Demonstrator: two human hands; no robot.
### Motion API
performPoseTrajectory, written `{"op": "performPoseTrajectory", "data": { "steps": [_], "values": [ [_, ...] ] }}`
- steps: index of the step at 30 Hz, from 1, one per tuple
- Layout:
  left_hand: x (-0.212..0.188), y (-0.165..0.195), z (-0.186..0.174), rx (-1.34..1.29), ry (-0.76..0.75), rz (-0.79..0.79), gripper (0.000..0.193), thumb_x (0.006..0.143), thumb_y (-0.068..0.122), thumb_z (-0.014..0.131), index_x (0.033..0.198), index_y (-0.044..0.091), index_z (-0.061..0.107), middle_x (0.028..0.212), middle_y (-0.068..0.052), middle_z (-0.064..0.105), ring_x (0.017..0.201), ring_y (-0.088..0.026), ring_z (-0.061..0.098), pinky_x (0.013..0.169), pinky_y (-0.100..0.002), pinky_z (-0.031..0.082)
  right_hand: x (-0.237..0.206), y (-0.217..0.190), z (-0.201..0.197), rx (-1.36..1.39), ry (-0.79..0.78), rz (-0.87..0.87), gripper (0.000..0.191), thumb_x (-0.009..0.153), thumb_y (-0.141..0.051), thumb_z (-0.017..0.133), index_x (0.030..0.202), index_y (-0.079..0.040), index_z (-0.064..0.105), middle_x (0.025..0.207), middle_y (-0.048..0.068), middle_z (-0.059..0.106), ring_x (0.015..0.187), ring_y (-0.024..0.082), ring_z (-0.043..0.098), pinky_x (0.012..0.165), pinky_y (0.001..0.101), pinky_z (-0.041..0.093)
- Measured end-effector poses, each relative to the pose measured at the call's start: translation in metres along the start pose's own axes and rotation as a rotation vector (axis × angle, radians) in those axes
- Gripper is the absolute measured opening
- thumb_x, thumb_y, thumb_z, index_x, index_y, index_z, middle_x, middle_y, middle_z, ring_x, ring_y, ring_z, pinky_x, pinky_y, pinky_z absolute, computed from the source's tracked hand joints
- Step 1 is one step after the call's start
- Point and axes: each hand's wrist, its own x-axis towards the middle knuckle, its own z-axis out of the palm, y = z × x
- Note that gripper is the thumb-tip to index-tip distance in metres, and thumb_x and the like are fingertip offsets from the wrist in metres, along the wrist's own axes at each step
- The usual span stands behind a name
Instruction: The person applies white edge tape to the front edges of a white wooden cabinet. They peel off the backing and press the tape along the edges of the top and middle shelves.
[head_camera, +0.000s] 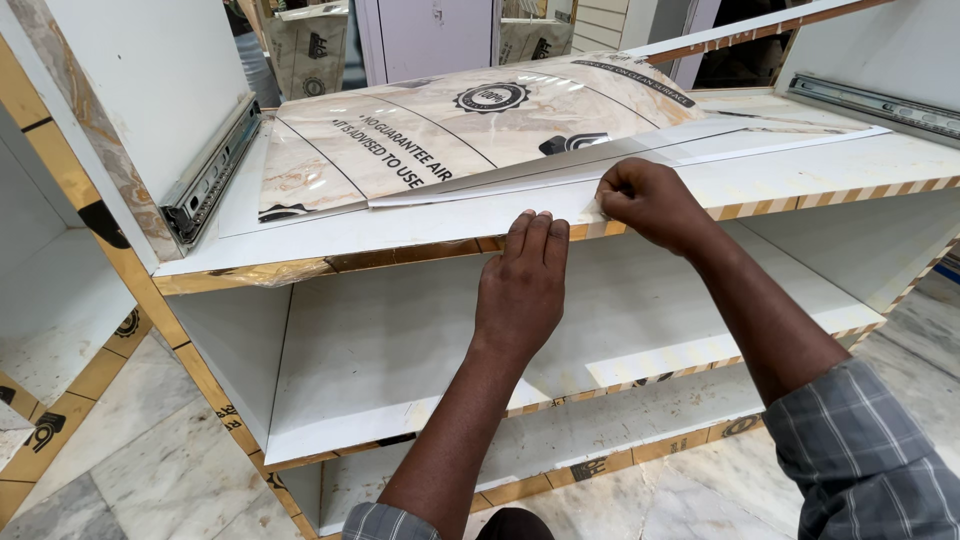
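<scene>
One view only, worn on the head, looking down and forward from close range at the white shelf unit (400, 225), both forearms reaching in from the bottom edge, floor tiles (150, 440) below.

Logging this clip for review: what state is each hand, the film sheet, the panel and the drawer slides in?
Left hand: flat, pressing the white panel's front edge.
Right hand: pinching the film's edge.
Protective film: partly peeled, lifted off the panel.
White panel: lying flat, partly uncovered.
Left drawer slide: mounted, closed.
Right drawer slide: mounted, closed.
</scene>
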Motion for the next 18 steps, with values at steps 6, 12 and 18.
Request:
{"op": "performPoseTrajectory", "data": {
  "steps": [6, 12, 18],
  "values": [
    [0.005, -0.002, -0.008, -0.057, 0.107, 0.003, 0.034, 0.091, 0.011, 0.066, 0.124, 0.006, 0.064, 0.125, -0.01, 0.065, 0.126, -0.024, 0.06, 0.075, -0.032, 0.061, -0.001, 0.008, -0.008, 0.167, -0.016, -0.257, 0.026, 0.098, -0.023, 0.069, 0.118, -0.007, 0.068, 0.117, 0.002, 0.07, 0.107, 0.015, 0.067, 0.091, 0.0316, 0.054],
    [0.032, 0.011, -0.012, -0.012, 0.07, -0.113, 0.013, 0.09, 0.02, 0.076, 0.089, 0.012, 0.066, 0.084, -0.001, 0.065, 0.085, -0.017, 0.066, 0.058, -0.032, 0.057, -0.002, 0.002, 0.008, -0.168, -0.004, -0.254, 0.015, 0.092, -0.018, 0.076, 0.101, -0.006, 0.077, 0.097, 0.006, 0.075, 0.085, 0.019, 0.072, 0.075, 0.0354, 0.057],
    [0.048, 0.009, -0.014, 0.061, -0.052, -0.117, 0.01, 0.082, 0.01, 0.075, 0.084, 0.014, 0.066, 0.08, 0.001, 0.065, 0.081, -0.016, 0.066, 0.051, -0.032, 0.055, -0.007, 0.01, 0.011, -0.056, 0.057, -0.153, 0.013, 0.093, -0.017, 0.077, 0.098, -0.004, 0.076, 0.089, 0.006, 0.076, 0.079, 0.013, 0.07, 0.071, 0.0326, 0.056]
  ]
}}
